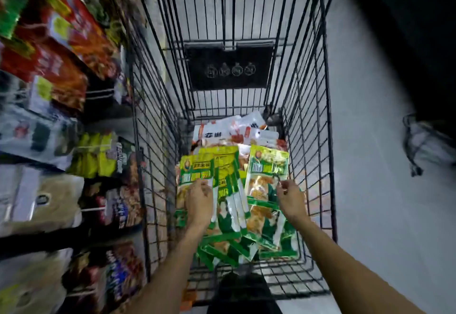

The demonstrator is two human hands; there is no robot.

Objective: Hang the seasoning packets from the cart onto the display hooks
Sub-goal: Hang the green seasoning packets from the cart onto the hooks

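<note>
Black wire cart (pixel 308 116): occupies the centre of the view and stands on a pale floor (pixel 370 178).

Display rack (pixel 61 79): runs along the left side, just beside the cart. Red, yellow-green, brown and white packets hang from its white display hooks (pixel 92 209). Motion blur makes all print on them unreadable.

Black plaque (pixel 228 66): fixed to the far end wall of the cart. It carries four round pictograms in a row, with details too small to read.

Green seasoning packets (pixel 229 202): lie in an overlapping pile on the near part of the cart floor. Each has a green-and-yellow header with a round emblem and a band of white characters that is not legible.

White-and-red packets (pixel 237 128): lie at the far end of the pile. One shows large dark characters, too blurred to read.

Left hand (pixel 198 200): fingers curled over the lower edge of the left packet (pixel 196 169), holding it.

Right hand (pixel 291 199): fingers narrow, pinching the near edge of the right packet (pixel 267 165).
</note>
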